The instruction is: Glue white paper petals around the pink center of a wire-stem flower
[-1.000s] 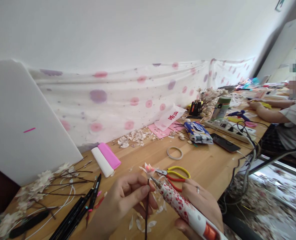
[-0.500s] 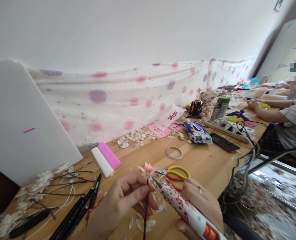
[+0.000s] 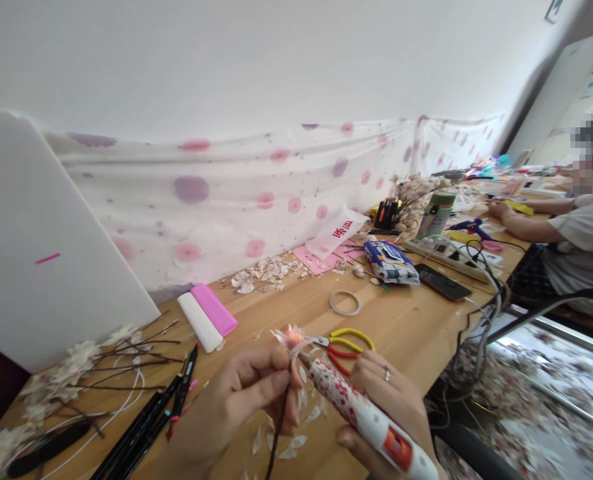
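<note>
My left hand (image 3: 243, 397) pinches the thin brown stem (image 3: 275, 437) of an artificial flower (image 3: 291, 335) with pale petals and a pink-orange centre. The stem leans, its lower end toward the table's front. My right hand (image 3: 391, 400) is wrapped round a straight hot glue gun (image 3: 349, 403), white with red speckles and an orange-red patch. Its metal tip is at the flower's base, close to my left fingertips; whether it touches is unclear. Loose white petals (image 3: 297, 441) lie beneath my hands. Scissors (image 3: 352, 340) with yellow and red handles lie just behind the glue gun.
Pink and white rolls (image 3: 213, 310), a tape ring (image 3: 345, 303), black pens (image 3: 136, 427) and flower branches (image 3: 121, 360) lie on the table (image 3: 286, 303). A phone (image 3: 442, 283) and a power strip (image 3: 446, 260) with cables sit at right. Another person (image 3: 576, 227) works farther along.
The glue gun's tip has come in against the flower's base, and the flower and stem have tilted. The whole view has shifted slightly.
</note>
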`<state>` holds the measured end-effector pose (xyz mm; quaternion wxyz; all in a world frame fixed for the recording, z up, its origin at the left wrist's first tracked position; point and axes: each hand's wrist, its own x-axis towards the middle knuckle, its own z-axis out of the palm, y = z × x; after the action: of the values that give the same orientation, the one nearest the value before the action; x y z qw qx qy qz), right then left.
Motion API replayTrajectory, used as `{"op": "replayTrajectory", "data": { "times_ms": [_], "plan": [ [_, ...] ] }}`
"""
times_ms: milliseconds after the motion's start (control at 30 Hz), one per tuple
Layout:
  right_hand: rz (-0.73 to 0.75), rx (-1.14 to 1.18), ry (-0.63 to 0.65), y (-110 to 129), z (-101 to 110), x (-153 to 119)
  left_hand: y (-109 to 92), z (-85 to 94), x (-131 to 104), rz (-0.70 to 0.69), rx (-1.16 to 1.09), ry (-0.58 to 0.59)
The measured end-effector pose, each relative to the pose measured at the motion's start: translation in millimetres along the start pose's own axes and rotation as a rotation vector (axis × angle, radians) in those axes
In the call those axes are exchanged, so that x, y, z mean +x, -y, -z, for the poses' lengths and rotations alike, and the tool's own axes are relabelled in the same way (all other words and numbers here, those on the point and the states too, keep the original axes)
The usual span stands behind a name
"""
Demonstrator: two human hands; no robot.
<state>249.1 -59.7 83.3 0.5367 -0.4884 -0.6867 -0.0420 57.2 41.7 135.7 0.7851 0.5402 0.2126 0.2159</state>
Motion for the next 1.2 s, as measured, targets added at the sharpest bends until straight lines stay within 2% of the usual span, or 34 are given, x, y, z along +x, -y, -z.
{"op": "replayTrajectory", "data": {
  "times_ms": [100, 167, 233, 300, 400, 500, 667, 800, 867, 967, 1100, 1200],
  "plan": [
    [-0.114, -0.040, 0.051, -8, 4, 2, -4, 5.8, -3, -0.005, 0.007, -0.042],
    [-0.360, -0.060, 0.073, -25, 7, -1, -6, 11.4, -5, -0.049, 0.008, -0.132],
    [-0.678, -0.087, 0.040, -50, 10, -7, -8, 16.6, -8, -0.058, 0.018, -0.180],
    [-0.817, -0.142, -0.029, -80, 13, -12, -9, 19.0, -11, -0.065, 0.035, -0.212],
    [-0.883, -0.172, -0.101, -121, 17, -18, -12, 15.8, -11, -0.063, 0.026, -0.301],
    [-0.920, -0.185, -0.153, -149, 19, -24, -13, 10.8, -7, -0.046, 0.034, -0.373],
    [-0.941, -0.186, -0.154, -177, 13, -41, -8, 15.2, 3, -0.057, 0.025, -0.356],
    [-0.932, -0.204, -0.072, -191, 18, -60, -3, 22.4, 6, -0.057, 0.013, -0.425],
    [-0.928, -0.249, -0.034, -200, 36, -67, -2, 24.2, 8, -0.047, 0.014, -0.452],
    [-0.946, -0.422, -0.039, -224, 87, -64, -2, 22.4, 11, -0.027, 0.041, -0.473],
    [-0.958, -0.713, -0.051, -277, 157, -34, -3, 14.7, 13, -0.069, 0.073, -0.570],
    [-0.941, -0.841, 0.043, -318, 180, -11, 2, 14.7, 13, -0.076, 0.036, -0.605]
  ]
}}
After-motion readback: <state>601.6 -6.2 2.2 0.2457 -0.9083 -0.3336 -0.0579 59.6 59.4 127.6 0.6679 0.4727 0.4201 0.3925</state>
